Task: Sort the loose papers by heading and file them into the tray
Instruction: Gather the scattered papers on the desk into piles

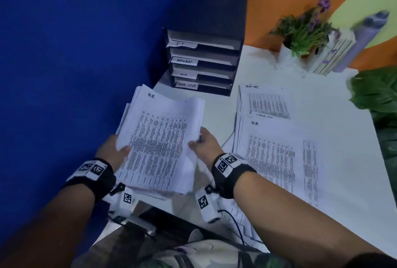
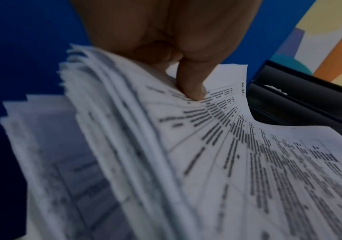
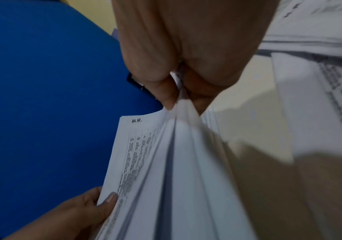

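The white table (image 1: 335,117) fills the right of the frame, with sorted sheets (image 1: 277,153) spread at centre right. At upper centre stands the black tray (image 1: 206,40), its shelves labelled. At centre left, a paper stack (image 1: 159,143) headed H.R. is raised above the table; the left hand (image 1: 111,153) grips its left edge, the right hand (image 1: 206,145) pinches what seem several right-edge sheets.
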Motion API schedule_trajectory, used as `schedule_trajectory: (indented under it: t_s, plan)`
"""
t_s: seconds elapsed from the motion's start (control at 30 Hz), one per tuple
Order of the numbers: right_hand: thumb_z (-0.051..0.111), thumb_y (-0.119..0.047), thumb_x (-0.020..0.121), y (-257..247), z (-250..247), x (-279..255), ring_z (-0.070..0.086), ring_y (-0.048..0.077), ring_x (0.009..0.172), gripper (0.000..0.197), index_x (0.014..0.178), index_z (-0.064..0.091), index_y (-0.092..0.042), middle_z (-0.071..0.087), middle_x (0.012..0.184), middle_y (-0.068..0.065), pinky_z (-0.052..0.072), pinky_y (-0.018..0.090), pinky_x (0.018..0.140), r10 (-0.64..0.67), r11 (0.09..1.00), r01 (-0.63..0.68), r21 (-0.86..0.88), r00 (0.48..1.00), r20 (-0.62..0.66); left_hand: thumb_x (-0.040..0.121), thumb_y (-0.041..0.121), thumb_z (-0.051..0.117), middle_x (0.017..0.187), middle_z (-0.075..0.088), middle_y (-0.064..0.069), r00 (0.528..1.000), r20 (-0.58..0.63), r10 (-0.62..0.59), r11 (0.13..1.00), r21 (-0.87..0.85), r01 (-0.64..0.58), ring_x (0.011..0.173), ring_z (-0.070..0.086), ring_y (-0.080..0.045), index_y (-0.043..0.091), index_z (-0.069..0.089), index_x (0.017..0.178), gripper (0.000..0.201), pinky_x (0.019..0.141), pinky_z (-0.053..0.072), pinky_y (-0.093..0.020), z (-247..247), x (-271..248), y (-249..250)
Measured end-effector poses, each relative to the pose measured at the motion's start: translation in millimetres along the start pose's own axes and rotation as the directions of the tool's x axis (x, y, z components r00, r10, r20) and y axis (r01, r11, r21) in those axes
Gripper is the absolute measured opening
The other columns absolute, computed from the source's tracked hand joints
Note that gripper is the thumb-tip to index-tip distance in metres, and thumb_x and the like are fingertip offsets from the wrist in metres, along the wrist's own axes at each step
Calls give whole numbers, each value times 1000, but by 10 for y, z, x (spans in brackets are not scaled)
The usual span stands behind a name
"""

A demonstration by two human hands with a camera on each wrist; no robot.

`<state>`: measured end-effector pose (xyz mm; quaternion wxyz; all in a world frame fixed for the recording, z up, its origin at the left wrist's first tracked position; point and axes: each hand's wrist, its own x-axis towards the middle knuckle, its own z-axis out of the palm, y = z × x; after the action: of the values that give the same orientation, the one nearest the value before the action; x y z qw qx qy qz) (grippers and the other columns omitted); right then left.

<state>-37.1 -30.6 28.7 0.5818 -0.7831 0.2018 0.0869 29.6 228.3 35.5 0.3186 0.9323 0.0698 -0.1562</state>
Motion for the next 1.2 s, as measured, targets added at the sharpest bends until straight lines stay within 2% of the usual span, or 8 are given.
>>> schedule_trajectory:
  t_s: [0.13, 0.37, 0.63, 0.83, 0.9, 1.0, 1.1, 1.2]
  plan:
    - [59, -4, 88, 50, 24, 95, 61, 20, 85, 56, 141, 43, -13, 59, 91, -7, 54, 38, 85, 53, 998, -52, 24, 998, -31, 91, 18, 62, 152, 29, -16, 998, -30, 49, 997, 56, -47, 136, 35, -34, 11, 26, 150, 70, 111, 32, -44, -14, 177, -22]
    - [63, -11, 88, 438, -755, -30, 63, 20, 94, 24, 111, 66, -7, 66, 98, 4, 51, 34, 95, 109, 992, -121, -31, 958, -265, 92, 17, 61, 145, 41, -1, 954, 109, 278, 953, -153, -261, 129, 46, -22, 23, 37, 145, 58, 108, 39, -40, 641, 87, 797]
    - [53, -7, 90, 1250, -2047, -511, 63, 28, 109, 27, 109, 72, -11, 70, 116, 9, 48, 29, 94, 299, 908, -416, -44, 720, -626, 92, 14, 59, 127, 59, -7, 872, 432, 230, 967, -206, -153, 116, 58, -25, 12, 50, 135, 44, 104, 44, -37, 1661, -142, 1461]
    - [63, -23, 82, 1607, -2291, -690, 61, 30, 113, 43, 122, 64, -10, 66, 122, 9, 47, 38, 101, 445, 860, -506, 59, 690, -571, 91, 17, 51, 103, 62, -11, 845, 506, 172, 983, -146, -112, 80, 58, -26, 16, 63, 115, 27, 81, 53, -34, 2217, -287, 1621]
    - [63, -31, 76, 1643, -2223, -713, 60, 30, 114, 61, 132, 54, -8, 62, 125, 10, 48, 42, 101, 505, 849, -512, 131, 713, -486, 94, 13, 46, 106, 62, -11, 823, 528, 211, 972, -29, -231, 89, 57, -26, 16, 62, 116, 28, 87, 48, -28, 2381, -376, 1699]
    - [62, -26, 91, 1615, -2163, -751, 49, 28, 125, 63, 142, 36, 0, 48, 131, 9, 41, 35, 104, 553, 821, -563, 99, 739, -385, 97, 7, 42, 131, 55, -7, 795, 556, 244, 943, 56, -329, 116, 54, -26, 14, 44, 140, 43, 92, 38, -22, 2544, -525, 1781]
    - [57, -21, 94, 1677, -2286, -728, 53, 27, 118, 45, 133, 46, -4, 50, 125, 14, 43, 31, 97, 507, 831, -556, 32, 731, -457, 92, 12, 50, 116, 59, -11, 842, 469, 267, 929, 107, -354, 100, 59, -27, 10, 55, 126, 35, 86, 45, -24, 2636, -575, 1826]
    - [58, -19, 90, 1702, -2557, -722, 56, 33, 116, 39, 126, 57, -6, 58, 126, 17, 47, 34, 97, 456, 824, -567, 9, 652, -605, 85, 20, 57, 122, 63, -8, 910, 343, 232, 958, 83, -276, 99, 64, -28, 15, 64, 117, 34, 90, 54, -34, 2666, -537, 1863]
